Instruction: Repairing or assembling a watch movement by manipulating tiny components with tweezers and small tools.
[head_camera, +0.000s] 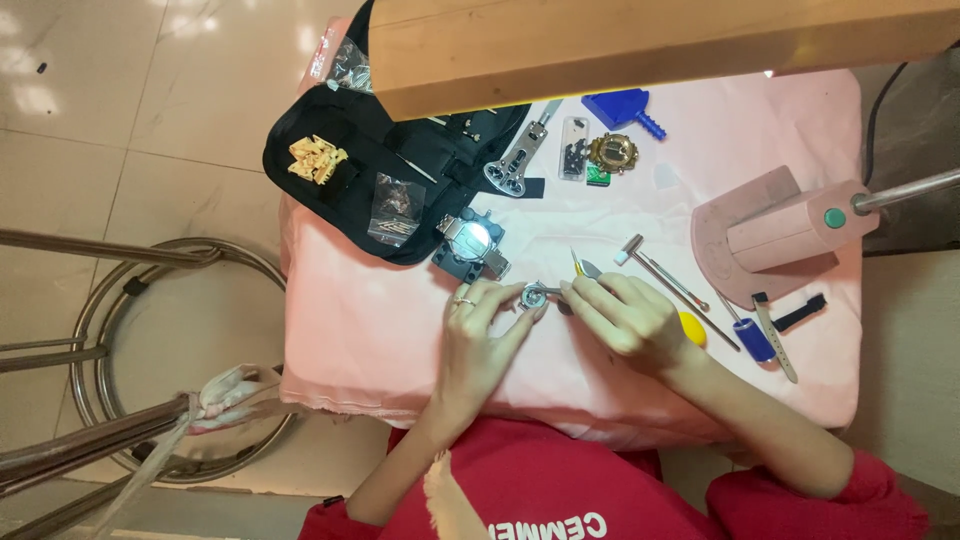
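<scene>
My left hand (480, 335) pinches a small round metal watch case (529, 296) between thumb and fingertips, just above the pink cloth (380, 330). My right hand (625, 315) holds a thin tool with a yellow handle (692, 328), its tip meeting the watch case from the right. A ring sits on one finger of the left hand. Just beyond the hands stands a black watch holder block (472, 245) with a silver watch clamped in it.
An open black tool pouch (370, 160) lies at the table's far left. A case wrench (520, 160), blue tool (622, 108), brass ring (612, 152), small hammer (660, 275), blue screwdriver (755, 335) and pink lamp base (770, 235) lie around. A metal stool (130, 330) stands left.
</scene>
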